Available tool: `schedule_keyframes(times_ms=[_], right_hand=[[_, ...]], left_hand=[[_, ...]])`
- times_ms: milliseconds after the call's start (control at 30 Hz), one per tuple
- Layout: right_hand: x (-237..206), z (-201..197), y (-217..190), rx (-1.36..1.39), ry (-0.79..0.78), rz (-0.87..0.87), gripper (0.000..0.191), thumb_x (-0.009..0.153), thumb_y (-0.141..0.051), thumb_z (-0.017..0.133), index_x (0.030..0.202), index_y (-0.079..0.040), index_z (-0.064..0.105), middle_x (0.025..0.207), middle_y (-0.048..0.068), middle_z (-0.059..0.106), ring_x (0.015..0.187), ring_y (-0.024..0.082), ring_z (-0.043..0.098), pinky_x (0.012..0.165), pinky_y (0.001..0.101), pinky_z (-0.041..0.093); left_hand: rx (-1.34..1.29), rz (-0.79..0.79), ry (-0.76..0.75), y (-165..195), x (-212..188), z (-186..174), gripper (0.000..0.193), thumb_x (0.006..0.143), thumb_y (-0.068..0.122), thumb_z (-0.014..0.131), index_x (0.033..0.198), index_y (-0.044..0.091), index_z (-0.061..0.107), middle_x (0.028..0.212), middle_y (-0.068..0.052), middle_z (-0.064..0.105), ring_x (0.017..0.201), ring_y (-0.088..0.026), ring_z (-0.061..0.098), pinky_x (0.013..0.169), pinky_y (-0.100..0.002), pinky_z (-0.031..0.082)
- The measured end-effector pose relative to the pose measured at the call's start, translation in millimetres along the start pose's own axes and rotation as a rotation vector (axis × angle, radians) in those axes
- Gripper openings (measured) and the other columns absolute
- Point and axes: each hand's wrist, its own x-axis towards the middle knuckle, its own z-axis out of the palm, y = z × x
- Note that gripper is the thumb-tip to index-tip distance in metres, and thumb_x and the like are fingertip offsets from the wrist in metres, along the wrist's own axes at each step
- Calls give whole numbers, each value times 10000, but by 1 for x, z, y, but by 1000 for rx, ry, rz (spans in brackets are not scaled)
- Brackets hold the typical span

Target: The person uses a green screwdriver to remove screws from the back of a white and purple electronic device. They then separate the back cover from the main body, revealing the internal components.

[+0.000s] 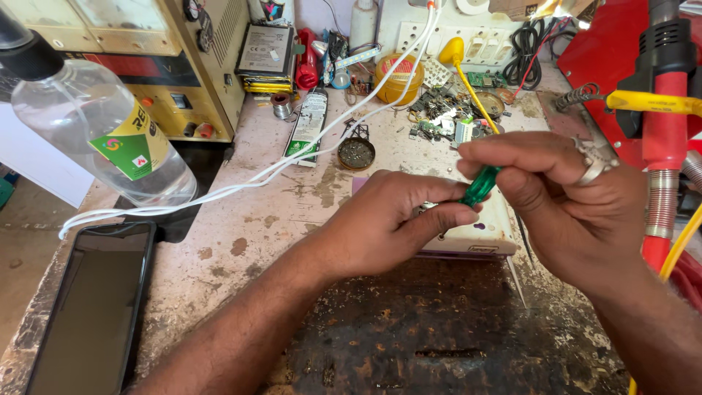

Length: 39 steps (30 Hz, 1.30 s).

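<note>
Both hands meet over the middle of the worn workbench [241, 241]. The right hand [563, 212], with a ring on one finger, pinches a green-handled screwdriver [480, 186] between thumb and fingers. The left hand [395, 219] is curled, its fingertips pressed to a small part at the tool's lower end; what the part is cannot be made out. Just beneath lies a white flat device [475, 234]. At near left a dark phone [91, 307] lies flat; a clear plastic bottle [102, 132] stands further back, with a white cable [241, 179] running past it.

Head view, close above workbench [241, 219]
</note>
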Motion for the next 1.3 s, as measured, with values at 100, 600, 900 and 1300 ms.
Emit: schedule_keyframes(times_ms=[100,600,900,1300], right_hand=[[-1,1,0,62,32,63,257,951,-43,734,1204,-7,711,1077,142,716,1020,189,644,854,306,570],[-3,1,-7,151,50,136,237,943,-163,650,1165,-87,674,1082,85,729,1037,126,712,899,295,611],[2,3,-11,-17,7,59,208,967,-90,620,1166,-51,666,1054,75,714,1003,126,684,863,297,589],[2,4,-3,-164,-31,-87,280,945,-124,677,1208,-28,691,1169,143,734,1158,184,683,980,347,584]], left_hand=[[-83,195,97,-5,1,4,196,976,321,717,1088,166,760,911,31,783,830,-75,752,783,-286,615],[94,129,220,-24,-3,-28,217,990,306,603,1074,130,697,1100,-67,737,1080,-211,707,948,-443,560],[257,-103,-9,-18,-4,-28,348,868,341,713,1163,164,666,1133,-84,748,1102,-225,697,1018,-419,506],[169,-153,-39,-16,-5,-32,964,778,405,797,1559,105,318,1428,-172,597,1325,-291,596,1087,-414,484]])
